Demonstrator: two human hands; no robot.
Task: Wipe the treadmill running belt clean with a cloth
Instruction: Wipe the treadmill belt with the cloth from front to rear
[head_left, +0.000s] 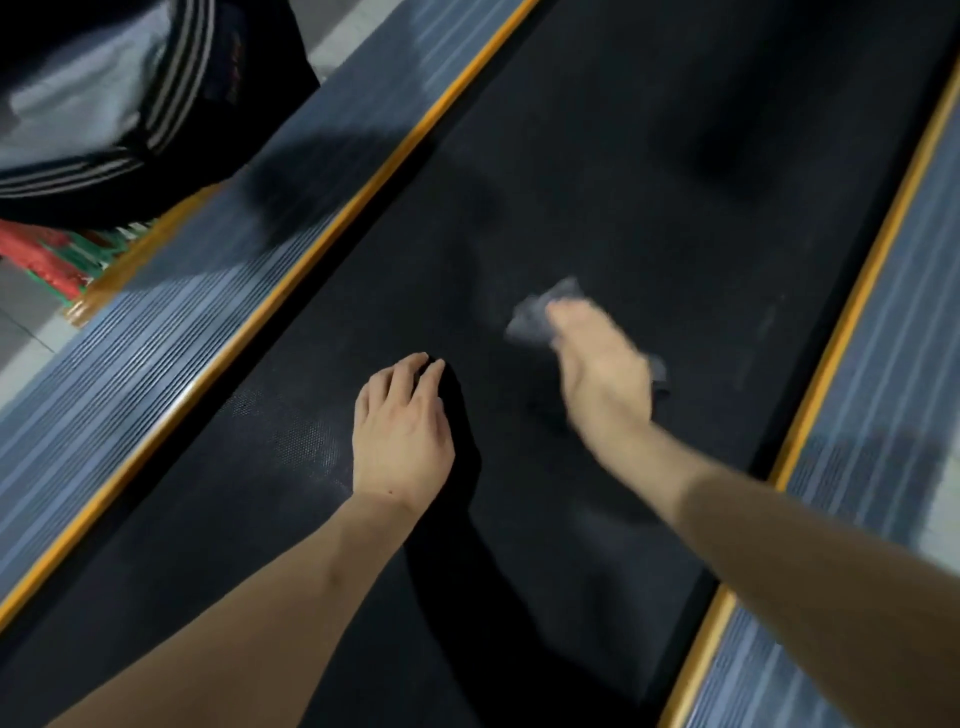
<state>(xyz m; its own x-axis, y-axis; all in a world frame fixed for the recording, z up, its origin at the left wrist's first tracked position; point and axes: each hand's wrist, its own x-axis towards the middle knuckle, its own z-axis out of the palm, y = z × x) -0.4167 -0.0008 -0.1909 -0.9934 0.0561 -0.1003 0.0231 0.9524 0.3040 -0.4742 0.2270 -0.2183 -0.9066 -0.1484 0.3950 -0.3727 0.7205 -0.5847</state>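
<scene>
The black running belt (597, 171) of the treadmill runs diagonally through the head view. My right hand (605, 374) lies blurred on the belt's middle and presses a small grey cloth (535, 317) flat against it; the cloth sticks out past the fingertips and a bit by the wrist. My left hand (402, 431) rests palm down on the belt, fingers straight, a little to the left and nearer to me. It holds nothing.
Grey ribbed side rails with orange trim flank the belt, one on the left (171, 332) and one on the right (883, 364). A dark striped bag (104, 104) and a red and green object (57, 254) sit beyond the left rail on the floor.
</scene>
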